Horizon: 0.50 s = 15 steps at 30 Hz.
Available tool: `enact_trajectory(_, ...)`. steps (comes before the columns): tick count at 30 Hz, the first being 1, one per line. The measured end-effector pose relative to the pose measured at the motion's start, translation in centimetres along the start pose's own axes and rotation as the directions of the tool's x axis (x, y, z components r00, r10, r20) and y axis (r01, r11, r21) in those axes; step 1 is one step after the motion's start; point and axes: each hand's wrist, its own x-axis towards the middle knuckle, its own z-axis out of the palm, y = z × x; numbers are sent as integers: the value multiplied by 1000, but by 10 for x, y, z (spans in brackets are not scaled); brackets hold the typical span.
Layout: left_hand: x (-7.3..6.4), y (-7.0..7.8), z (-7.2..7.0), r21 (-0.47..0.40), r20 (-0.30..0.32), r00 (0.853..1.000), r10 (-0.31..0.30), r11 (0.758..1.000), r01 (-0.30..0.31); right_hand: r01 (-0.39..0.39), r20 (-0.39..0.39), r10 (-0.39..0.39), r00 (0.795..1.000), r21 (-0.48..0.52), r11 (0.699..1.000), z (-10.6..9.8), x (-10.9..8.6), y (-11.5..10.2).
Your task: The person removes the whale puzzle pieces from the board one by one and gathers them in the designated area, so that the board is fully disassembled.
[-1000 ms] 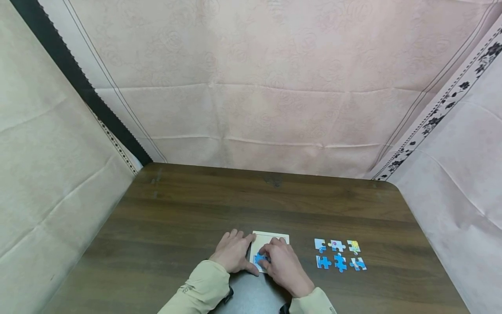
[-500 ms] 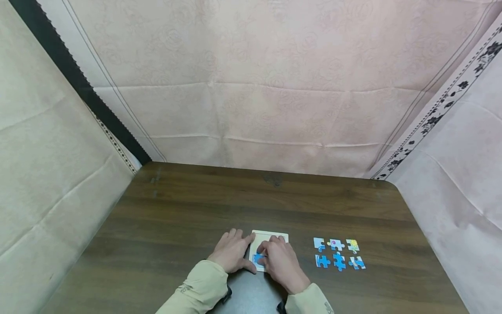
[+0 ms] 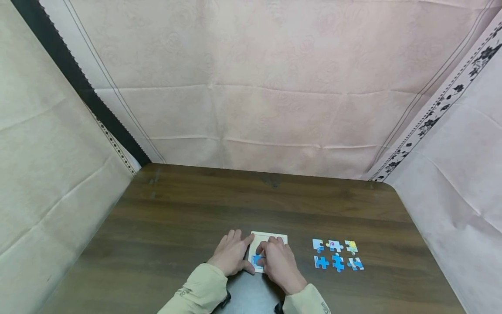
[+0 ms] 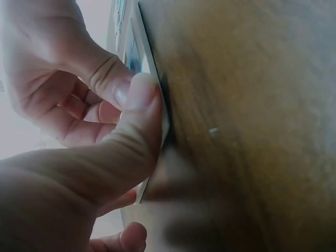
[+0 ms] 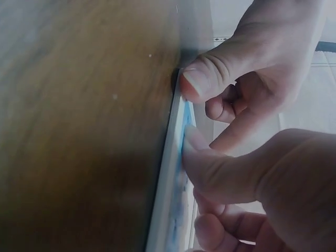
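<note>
A small pale puzzle board [image 3: 269, 234] lies on the table between both hands. My left hand [image 3: 229, 253] rests along its left side, fingers extended, index tip near the far left corner and thumb at the near one. A blue jigsaw piece [image 3: 256, 260] sits at the board's near left corner. My right hand [image 3: 279, 264] reaches over the board, thumb and index finger pinching at this piece and covering part of it. In the right wrist view, the right thumb [image 5: 202, 163] presses against the blue surface beside the left thumb [image 5: 202, 81].
Several loose jigsaw pieces [image 3: 337, 263] lie in two rows to the right of the board. A grey surface [image 3: 252, 294] shows between the forearms. Pale cloth [image 3: 251, 109] hangs behind the brown wooden table [image 3: 204, 196] and at both its sides.
The head view has shifted slightly. Both hands stay at the board, with only small movement of the right fingers over the blue piece. The loose pieces stay where they were.
</note>
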Motion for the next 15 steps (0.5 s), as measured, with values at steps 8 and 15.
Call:
enact_trajectory(8, 2, -3, 0, 12, 66, 998, 0, 1000, -1, -2, 0, 2, 1000, -4, 1000, 0, 2, -1)
enact_trajectory(15, 4, -3, -5, 40, 112, 994, 8, 999, -13, -13, 19, 13, 1000, -14, 1000, -2, 1, -4)
